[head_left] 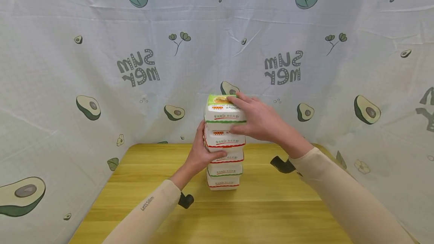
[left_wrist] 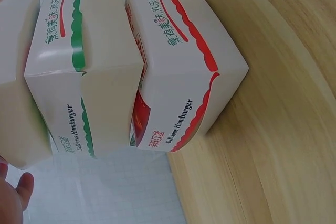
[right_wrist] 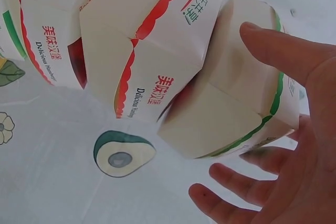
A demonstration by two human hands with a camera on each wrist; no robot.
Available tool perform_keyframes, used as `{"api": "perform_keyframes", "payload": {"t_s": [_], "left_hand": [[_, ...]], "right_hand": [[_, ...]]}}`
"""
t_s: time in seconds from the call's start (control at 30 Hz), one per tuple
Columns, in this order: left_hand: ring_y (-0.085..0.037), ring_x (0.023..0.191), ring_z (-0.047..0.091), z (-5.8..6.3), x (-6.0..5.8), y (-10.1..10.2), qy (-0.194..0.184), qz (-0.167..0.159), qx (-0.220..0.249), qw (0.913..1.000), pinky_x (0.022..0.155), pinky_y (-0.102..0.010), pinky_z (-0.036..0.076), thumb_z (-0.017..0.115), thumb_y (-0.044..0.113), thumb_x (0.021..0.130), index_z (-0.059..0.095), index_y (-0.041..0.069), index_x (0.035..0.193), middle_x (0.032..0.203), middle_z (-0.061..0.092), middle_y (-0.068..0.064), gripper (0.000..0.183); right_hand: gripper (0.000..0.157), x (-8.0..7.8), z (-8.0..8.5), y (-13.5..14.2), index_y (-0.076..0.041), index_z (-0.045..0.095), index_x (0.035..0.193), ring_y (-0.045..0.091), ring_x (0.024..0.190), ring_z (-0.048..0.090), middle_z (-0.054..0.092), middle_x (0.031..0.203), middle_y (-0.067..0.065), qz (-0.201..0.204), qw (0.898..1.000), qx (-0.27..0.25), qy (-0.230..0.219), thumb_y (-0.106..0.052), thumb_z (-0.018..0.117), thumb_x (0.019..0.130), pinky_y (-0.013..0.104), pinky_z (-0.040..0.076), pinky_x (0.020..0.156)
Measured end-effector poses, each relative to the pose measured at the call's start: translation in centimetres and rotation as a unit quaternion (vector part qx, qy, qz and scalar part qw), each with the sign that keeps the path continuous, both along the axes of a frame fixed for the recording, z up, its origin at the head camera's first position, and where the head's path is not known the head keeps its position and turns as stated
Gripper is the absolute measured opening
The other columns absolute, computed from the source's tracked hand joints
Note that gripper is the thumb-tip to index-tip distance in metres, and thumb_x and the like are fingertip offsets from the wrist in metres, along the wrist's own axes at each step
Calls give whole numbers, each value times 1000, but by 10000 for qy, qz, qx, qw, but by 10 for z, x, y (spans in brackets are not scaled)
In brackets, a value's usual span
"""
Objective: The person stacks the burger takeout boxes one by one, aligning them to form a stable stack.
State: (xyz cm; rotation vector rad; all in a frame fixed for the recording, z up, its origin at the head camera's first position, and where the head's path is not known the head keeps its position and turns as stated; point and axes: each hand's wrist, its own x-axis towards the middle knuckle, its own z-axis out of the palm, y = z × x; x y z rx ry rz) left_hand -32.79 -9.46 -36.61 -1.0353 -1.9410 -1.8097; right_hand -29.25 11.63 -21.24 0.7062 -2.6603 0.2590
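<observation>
Several white paper hamburger boxes stand in one upright column in the head view. The top hamburger box [head_left: 220, 116] has a green wavy edge and a green lid with a burger picture. My right hand [head_left: 264, 119] grips it from the right, thumb [right_wrist: 262, 40] on its front and fingers toward the back. Directly beneath is a red-edged box [head_left: 222, 141]. My left hand [head_left: 200, 153] holds the column from the left around the second and third boxes, its thumb across the front. The lowest box [left_wrist: 184, 66], red-edged, sits on the table below a green-edged box [left_wrist: 84, 72].
The wooden table [head_left: 271, 214] runs beneath the column. A white cloth [head_left: 210, 59] printed with avocados and leaves hangs behind and along both sides. Black wrist-worn gear [head_left: 283, 165] shows under the right forearm, and another black piece [head_left: 185, 200] by the left.
</observation>
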Motion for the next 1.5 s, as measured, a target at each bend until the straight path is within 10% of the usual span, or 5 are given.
{"api": "perform_keyframes", "payload": {"t_s": [1.5], "left_hand": [[-20,122,61,12,7,5,-292,435,-319,9981,100,-39,51,82,12,85,10,24,158,141,52,-4,104]], "right_hand": [[77,-4,-7,4,-28,38,156,34,141,43,37,161,6,104,9995,-180,238,-42,74,89,59,45,102]]}}
